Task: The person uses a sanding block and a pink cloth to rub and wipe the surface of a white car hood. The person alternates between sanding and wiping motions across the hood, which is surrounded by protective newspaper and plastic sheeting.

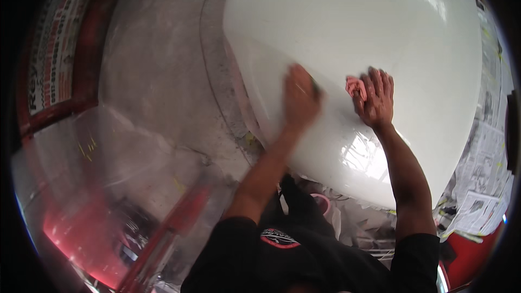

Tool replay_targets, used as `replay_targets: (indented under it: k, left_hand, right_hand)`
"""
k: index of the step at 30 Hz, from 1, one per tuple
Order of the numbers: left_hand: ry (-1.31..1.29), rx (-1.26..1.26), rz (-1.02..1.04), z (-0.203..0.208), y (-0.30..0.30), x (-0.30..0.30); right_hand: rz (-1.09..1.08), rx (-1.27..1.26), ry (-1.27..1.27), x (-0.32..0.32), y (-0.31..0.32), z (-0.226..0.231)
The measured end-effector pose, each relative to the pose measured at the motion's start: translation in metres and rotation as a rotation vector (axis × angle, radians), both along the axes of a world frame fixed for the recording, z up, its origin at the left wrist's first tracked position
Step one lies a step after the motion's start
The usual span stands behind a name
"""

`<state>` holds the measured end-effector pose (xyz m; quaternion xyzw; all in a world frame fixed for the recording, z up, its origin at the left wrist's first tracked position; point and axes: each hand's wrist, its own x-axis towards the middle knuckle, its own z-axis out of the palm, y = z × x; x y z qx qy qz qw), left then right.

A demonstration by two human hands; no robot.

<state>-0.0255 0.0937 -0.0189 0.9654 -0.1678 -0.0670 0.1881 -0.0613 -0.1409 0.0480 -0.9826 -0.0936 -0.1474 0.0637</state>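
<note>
A large, glossy white car panel (pixel 336 21), shaped like a hood, lies in front of me. My left hand (pixel 302 96) is over its left part, smeared by motion. A small dark patch shows at that hand's edge, too blurred to name. Farther right, my right hand (pixel 375 97) rests on the panel with its fingers extended forward. A crumpled pink cloth (pixel 355 86) is pinched at its thumb side, bunched against the panel. Whatever part of the cloth lies under the palm is hidden.
Newspaper sheets (pixel 477 206) cover things along the panel's right edge. Clear plastic sheeting (pixel 103 146) drapes over a red car part (pixel 87 244) at lower left. A pink bucket (pixel 321 204) stands below the panel's near edge. Grey concrete floor (pixel 157 59) runs along the left.
</note>
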Motion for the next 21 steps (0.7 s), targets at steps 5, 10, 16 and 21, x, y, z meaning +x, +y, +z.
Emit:
replay_targets:
  k: [5,10,16,21]
  left_hand:
    - [0.072,-0.185,0.572,0.004,0.062,0.16]
    - [-0.058,0.005,0.279,0.005,-0.057,-0.001]
    - [-0.038,-0.089,0.435,-0.018,0.05,0.153]
    - [0.098,-0.111,0.591,-0.022,0.026,0.118]
  right_hand:
    - [-0.006,0.04,-0.003,0.013,0.007,0.003]
    - [-0.078,-0.021,0.089,-0.005,0.002,0.003]
    - [-0.062,0.027,0.029,0.003,0.007,0.001]
    - [-0.063,0.021,0.061,0.005,0.009,0.003]
